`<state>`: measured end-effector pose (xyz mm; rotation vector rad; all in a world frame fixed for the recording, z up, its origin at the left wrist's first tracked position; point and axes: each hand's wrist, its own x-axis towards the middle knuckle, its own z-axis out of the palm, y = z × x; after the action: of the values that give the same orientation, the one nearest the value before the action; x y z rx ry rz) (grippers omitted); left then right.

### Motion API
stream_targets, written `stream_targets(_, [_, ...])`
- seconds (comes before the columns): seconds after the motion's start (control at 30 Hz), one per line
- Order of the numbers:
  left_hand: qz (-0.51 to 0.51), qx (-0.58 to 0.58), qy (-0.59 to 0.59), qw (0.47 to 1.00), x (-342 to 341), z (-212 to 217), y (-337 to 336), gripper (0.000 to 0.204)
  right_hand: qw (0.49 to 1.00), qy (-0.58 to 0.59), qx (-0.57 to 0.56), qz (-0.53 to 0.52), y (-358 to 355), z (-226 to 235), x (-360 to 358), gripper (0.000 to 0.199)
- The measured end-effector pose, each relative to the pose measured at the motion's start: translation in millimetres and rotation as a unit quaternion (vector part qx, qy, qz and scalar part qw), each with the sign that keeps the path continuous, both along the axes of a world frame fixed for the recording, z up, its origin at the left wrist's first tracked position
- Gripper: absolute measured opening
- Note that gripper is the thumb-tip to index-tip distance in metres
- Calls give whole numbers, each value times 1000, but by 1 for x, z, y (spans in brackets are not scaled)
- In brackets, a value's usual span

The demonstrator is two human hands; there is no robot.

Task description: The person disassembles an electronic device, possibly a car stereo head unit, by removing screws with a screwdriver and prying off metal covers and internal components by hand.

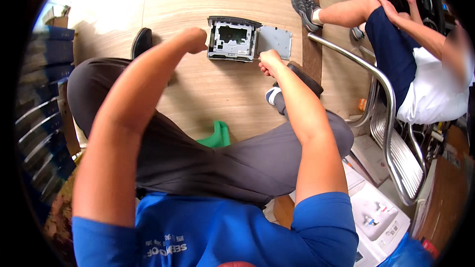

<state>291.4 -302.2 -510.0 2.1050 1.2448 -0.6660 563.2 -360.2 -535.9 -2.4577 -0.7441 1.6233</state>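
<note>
In the upper middle of the frame a grey drive [232, 38] lay on the wooden floor [217, 94], its top off and its metal insides showing. A flat grey cover [275, 40] lay just right of it, touching its edge. The left hand [194, 39] was curled into a fist against the drive's left side. The right hand [269, 61] sat closed at its lower right corner — whether it gripped a tool I could not tell. A green stool [216, 136] showed between the knees. At the upper right, another person sat on a steel chair [391, 133] — well apart from the drive.
</note>
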Motion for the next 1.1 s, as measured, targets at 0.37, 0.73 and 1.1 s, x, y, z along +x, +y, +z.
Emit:
stream_targets(0.37, [272,-6,-180,945,-8,-144,-39,79,961,-123,43,243,3,-19,-14,26])
stream_targets(0.73, [252,25,-272,928,9,-164,-52,52,982,-119,52,138,-4,-12,-10,31])
stream_targets(1.1, [282,-57,-143,947,5,-174,-38,48,989,-64,0,130,2,2,11,32])
